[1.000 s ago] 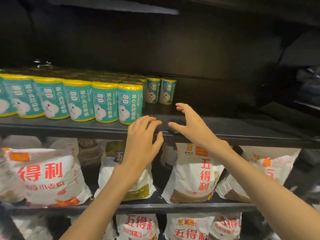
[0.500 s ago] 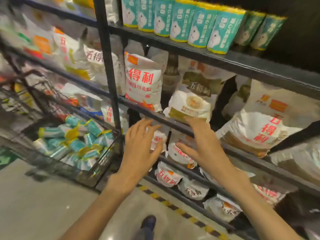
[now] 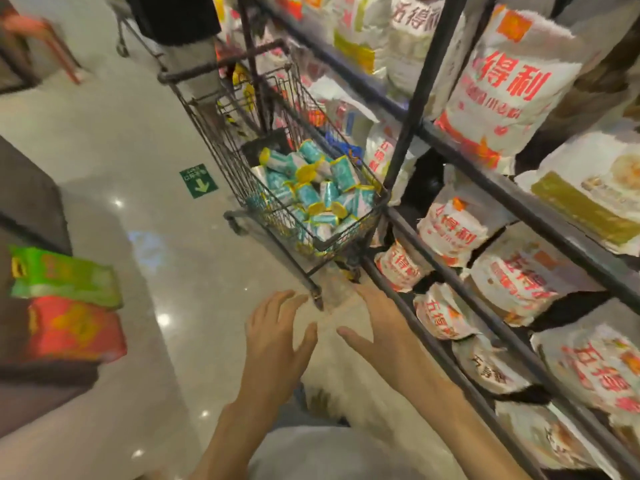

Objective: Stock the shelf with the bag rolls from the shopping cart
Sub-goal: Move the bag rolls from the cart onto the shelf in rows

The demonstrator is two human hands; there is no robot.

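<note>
Teal-and-yellow bag rolls (image 3: pixel 311 192) heaped in the wire shopping cart (image 3: pixel 346 237), both hands empty below it

Wire sides hold the rolls in a loose pile that fills the near end of the basket; the cart stands on the pale glossy floor (image 3: pixel 138 133), its right edge just beside the dark shelf (image 3: pixel 485 216) frame. Left hand (image 3: pixel 277 344) and right hand (image 3: pixel 384 337) hang spread wide, fingers relaxed, holding nothing, short of the cart's near corner. White flour bags (image 3: pixel 498 98) with red print crowd the shelf tiers. Open floor lies to the cart's left. Green and red packs (image 3: pixel 65 306) at the left edge are blurred, and a person's legs (image 3: pixel 187 46) behind the cart are cut off at the top
</note>
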